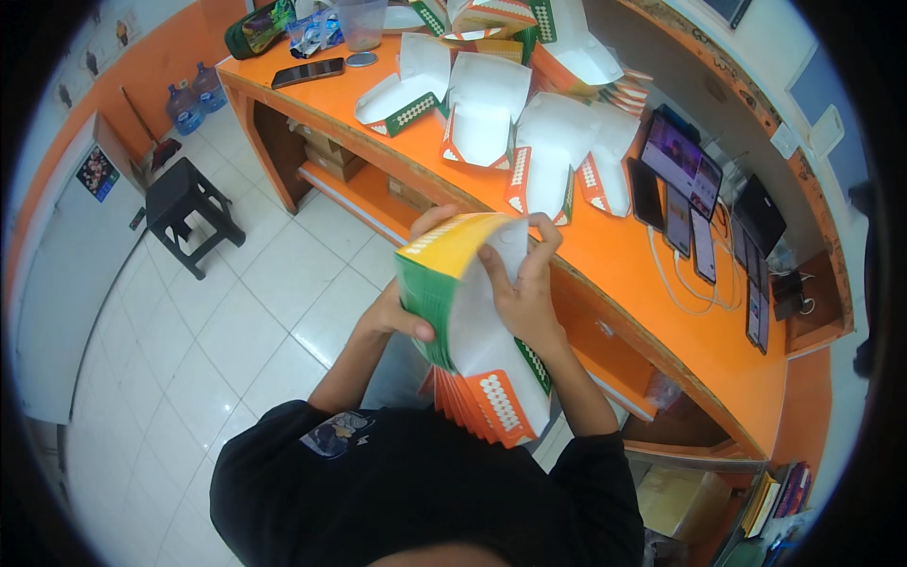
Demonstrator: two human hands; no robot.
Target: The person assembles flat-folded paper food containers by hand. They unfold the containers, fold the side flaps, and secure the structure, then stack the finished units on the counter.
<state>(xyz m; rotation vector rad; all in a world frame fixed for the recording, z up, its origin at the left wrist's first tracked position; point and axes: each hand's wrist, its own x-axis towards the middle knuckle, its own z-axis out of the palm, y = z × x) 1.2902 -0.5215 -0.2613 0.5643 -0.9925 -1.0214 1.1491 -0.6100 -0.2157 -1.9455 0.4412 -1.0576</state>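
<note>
Counter [605, 250] first: long orange top running diagonally from upper left to lower right, shelves underneath with brown cartons. White tiled floor [236, 321] fills the left side, black stool [189, 213] standing on it, two blue water jugs [196, 96] and a broom against the far orange wall.

On the counter, folded-open food boxes [524, 128], white inside with orange, green and dotted edges, spread in a loose group across the middle and back. Right of them a row of phones and tablets [694, 203] lying flat with white cables looping off the front edge. Far left end has one dark phone [308, 72], a round lid just beside it, a clear plastic cup [361, 24] and a green pouch.

Stack of flat cartons [468, 331] sits in front of my chest, off the counter, held up between both hands; yellow and green edges on top left, orange dotted flaps fanning at the bottom.

My left hand [397, 312] grips the stack from the left side, thumb curled over the green edge, fingers behind it and hidden. My right hand [520, 288] is spread over the top white panel, fingers [546, 236] hooked over its upper edge, peeling that sheet away from the rest. Black sleeves at the bottom of the view.
</note>
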